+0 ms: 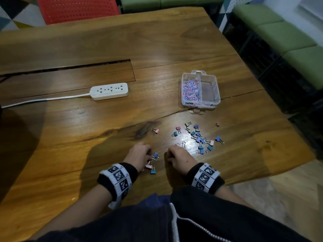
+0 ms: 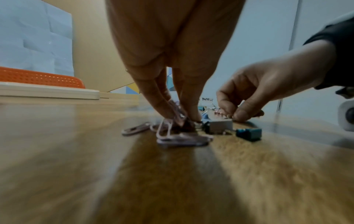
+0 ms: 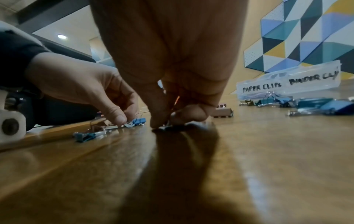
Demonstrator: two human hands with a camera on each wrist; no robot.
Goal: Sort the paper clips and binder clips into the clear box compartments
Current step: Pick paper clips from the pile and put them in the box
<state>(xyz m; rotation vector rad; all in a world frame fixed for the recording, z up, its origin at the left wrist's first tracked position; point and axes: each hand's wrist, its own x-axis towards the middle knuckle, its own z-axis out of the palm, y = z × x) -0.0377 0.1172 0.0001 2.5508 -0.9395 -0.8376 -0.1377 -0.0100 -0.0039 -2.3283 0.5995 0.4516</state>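
The clear box (image 1: 211, 102) stands at the right of the table; its left compartment is full of pink and blue paper clips (image 1: 190, 89), and its right one looks empty. Its front reads PAPER CLIPS and BINDER CLIPS (image 3: 287, 82). Several coloured binder clips (image 1: 201, 137) lie scattered in front of it. My left hand (image 1: 150, 155) is down on the table, pinching a pink paper clip (image 2: 177, 112), with more pink paper clips (image 2: 182, 140) and binder clips (image 1: 153, 170) beside it. My right hand (image 3: 168, 122) pinches a small clip against the wood; I cannot tell its kind.
A white power strip (image 1: 109, 91) with its cord lies at centre left, and behind it is a long slot (image 1: 70, 67) in the wooden table (image 1: 87, 119). A red chair (image 1: 76, 9) stands at the far side. The table's right edge runs close to the box.
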